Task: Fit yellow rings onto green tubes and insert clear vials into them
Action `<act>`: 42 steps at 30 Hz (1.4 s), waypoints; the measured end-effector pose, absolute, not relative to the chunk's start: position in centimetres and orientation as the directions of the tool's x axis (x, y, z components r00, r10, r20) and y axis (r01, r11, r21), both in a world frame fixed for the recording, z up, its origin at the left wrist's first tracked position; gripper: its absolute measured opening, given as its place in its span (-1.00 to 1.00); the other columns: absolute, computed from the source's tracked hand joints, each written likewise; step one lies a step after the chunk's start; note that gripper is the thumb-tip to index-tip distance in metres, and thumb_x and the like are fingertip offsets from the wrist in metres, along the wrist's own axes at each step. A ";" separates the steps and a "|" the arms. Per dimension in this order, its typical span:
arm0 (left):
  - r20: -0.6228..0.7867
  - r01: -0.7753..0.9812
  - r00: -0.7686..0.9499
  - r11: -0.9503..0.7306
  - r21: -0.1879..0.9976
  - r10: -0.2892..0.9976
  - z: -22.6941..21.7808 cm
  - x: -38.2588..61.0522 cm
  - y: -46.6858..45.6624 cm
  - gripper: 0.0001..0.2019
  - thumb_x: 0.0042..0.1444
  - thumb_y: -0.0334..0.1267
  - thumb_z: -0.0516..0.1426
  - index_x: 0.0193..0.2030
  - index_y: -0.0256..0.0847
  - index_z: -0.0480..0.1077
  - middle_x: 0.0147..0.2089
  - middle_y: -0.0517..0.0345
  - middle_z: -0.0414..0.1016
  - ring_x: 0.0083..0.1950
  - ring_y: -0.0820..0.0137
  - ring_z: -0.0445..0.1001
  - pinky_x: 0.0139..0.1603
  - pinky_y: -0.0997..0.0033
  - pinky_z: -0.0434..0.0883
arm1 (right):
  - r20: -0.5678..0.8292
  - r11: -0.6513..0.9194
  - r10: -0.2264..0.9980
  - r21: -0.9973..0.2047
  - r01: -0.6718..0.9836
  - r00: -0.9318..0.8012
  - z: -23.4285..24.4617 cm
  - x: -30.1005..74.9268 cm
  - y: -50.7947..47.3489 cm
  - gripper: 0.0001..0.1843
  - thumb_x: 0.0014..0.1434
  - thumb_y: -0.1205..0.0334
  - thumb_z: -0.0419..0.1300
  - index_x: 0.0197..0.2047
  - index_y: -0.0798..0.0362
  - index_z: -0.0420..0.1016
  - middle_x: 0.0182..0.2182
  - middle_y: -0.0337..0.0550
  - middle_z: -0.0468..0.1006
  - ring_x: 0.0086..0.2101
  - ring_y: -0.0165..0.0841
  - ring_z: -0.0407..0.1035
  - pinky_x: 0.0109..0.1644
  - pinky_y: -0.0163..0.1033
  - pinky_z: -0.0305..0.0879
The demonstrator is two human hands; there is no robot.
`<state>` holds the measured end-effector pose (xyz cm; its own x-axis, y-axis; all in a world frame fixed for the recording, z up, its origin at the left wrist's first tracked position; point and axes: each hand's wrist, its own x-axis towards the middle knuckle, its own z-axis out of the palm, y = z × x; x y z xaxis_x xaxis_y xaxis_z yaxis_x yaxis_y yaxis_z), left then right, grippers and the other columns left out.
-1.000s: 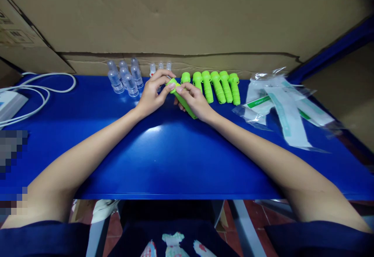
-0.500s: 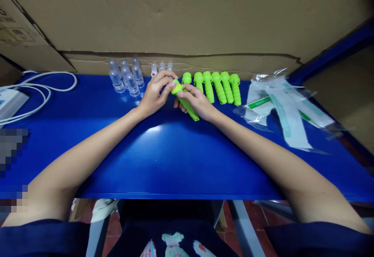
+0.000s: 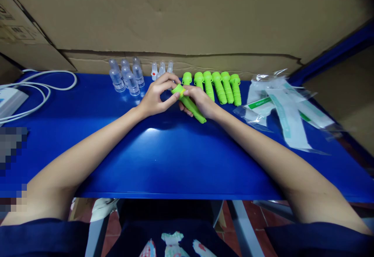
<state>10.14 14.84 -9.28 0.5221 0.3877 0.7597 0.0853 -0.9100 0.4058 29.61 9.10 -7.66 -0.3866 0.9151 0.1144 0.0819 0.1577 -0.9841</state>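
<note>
Both my hands meet over the far middle of the blue table. My right hand is wrapped round a lime-green plastic tube that slants toward me. My left hand pinches the tube's far cap end between thumb and fingers. Just behind the hands lies a row of several more green tubes, side by side. Several clear plastic vials stand to the left of them, with a few small clear tips beside those.
Clear and white sealed pouches lie in a loose pile at the right. White cables and a white device sit at the far left. Cardboard boxes wall off the back of the table.
The green tube has slid slightly right and nearer to me in my right hand. My left fingers have shifted their pinch on its cap end.
</note>
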 end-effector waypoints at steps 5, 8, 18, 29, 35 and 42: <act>0.750 0.110 0.583 -0.946 0.306 0.311 -9.3 10.2 15.0 -0.70 0.38 0.04 0.13 -0.21 -0.14 0.49 -0.01 -0.06 0.61 0.04 0.23 0.62 0.09 0.13 0.54 | 0.091 0.147 0.903 -0.984 0.103 -0.419 -7.6 29.9 9.1 -0.75 0.30 0.02 0.10 -0.32 0.01 0.32 -0.63 -0.27 0.42 -0.75 -0.44 0.19 -0.72 -0.31 0.12; 0.736 0.159 0.599 -0.947 0.278 0.316 -9.5 10.3 15.0 -0.73 0.33 0.01 0.18 -0.25 -0.13 0.49 -0.01 -0.03 0.64 0.03 0.23 0.63 0.08 0.14 0.54 | 0.090 0.153 0.902 -0.981 0.116 -0.423 -7.6 29.9 9.0 -0.80 0.32 0.11 0.06 -0.31 0.03 0.32 -0.66 -0.31 0.36 -0.76 -0.45 0.15 -0.73 -0.33 0.08; 0.757 0.184 0.598 -0.965 0.188 0.262 -10.2 10.4 15.3 -0.85 0.34 -0.22 0.14 -0.23 -0.20 0.46 0.02 -0.05 0.65 0.02 0.29 0.64 0.06 0.25 0.52 | -0.002 0.058 0.927 -0.987 0.147 -0.376 -7.5 29.4 8.7 -0.86 0.29 0.14 0.00 -0.25 0.01 0.26 -0.66 -0.38 0.32 -0.78 -0.48 0.06 -0.74 -0.39 -0.02; 0.787 0.137 0.582 -0.979 0.152 0.204 -9.5 10.4 14.9 -0.75 0.43 -0.14 0.05 -0.21 -0.19 0.45 -0.07 -0.05 0.62 -0.02 0.29 0.62 0.00 0.26 0.52 | 0.011 0.060 0.903 -0.993 0.101 -0.429 -7.5 29.3 8.6 -0.74 0.25 0.01 -0.04 -0.20 0.02 0.29 -0.68 -0.36 0.33 -0.78 -0.46 0.04 -0.73 -0.36 -0.01; 0.776 0.115 0.595 -0.978 0.176 0.209 -9.5 10.0 14.8 -0.68 0.48 -0.12 -0.04 -0.20 -0.19 0.43 -0.04 -0.12 0.60 0.00 0.22 0.60 0.03 0.18 0.52 | 0.000 0.043 0.896 -0.995 0.087 -0.445 -7.6 29.2 8.7 -0.74 0.29 -0.02 -0.02 -0.20 0.02 0.25 -0.67 -0.36 0.33 -0.77 -0.45 0.07 -0.74 -0.37 0.01; 0.775 0.099 0.578 -0.965 0.244 0.256 -9.7 10.0 15.0 -0.59 0.52 -0.05 -0.14 -0.16 -0.19 0.43 -0.04 -0.12 0.56 -0.01 0.21 0.57 0.02 0.12 0.52 | -0.025 -0.024 0.896 -1.000 0.009 -0.443 -7.6 29.0 8.5 -0.73 0.36 -0.02 -0.03 -0.20 0.02 0.23 -0.65 -0.36 0.30 -0.76 -0.49 0.04 -0.72 -0.40 0.00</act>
